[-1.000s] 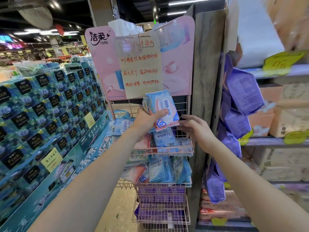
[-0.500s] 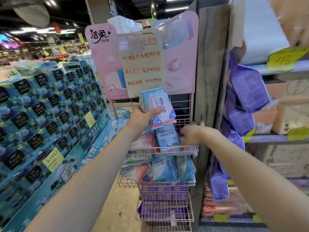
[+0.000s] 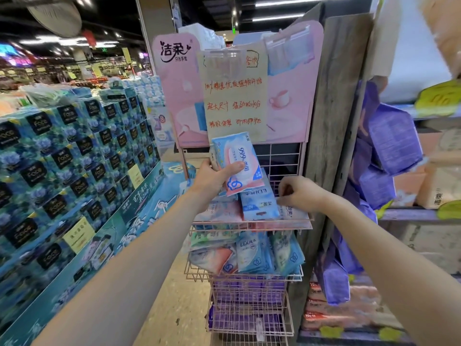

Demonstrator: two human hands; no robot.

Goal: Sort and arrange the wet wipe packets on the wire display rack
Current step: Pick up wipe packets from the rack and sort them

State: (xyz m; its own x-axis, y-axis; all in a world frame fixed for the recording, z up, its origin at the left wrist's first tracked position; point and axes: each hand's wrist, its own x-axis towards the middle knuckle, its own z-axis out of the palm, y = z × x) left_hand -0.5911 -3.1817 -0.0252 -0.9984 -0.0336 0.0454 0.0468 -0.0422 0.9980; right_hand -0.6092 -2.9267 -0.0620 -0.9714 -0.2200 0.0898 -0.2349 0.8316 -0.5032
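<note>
Head view, left hand (image 3: 212,177) gripping packet (image 3: 240,163), right hand (image 3: 302,194) in basket (image 3: 249,224)

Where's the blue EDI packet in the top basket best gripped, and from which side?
Probably pinch the blue EDI packet at its upper right corner, from above right. It stands on end, its bottom behind the top basket's rail, and the 99.9 packet in the left hand covers its upper left.

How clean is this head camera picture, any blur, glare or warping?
Head view: print on the wet wipe packet in the left hand reads sharp; glare on the clear plastic sleeve washes out the top of the handwritten sign; wide-angle warping tilts the wooden post; the top right corner is smeared.
</note>
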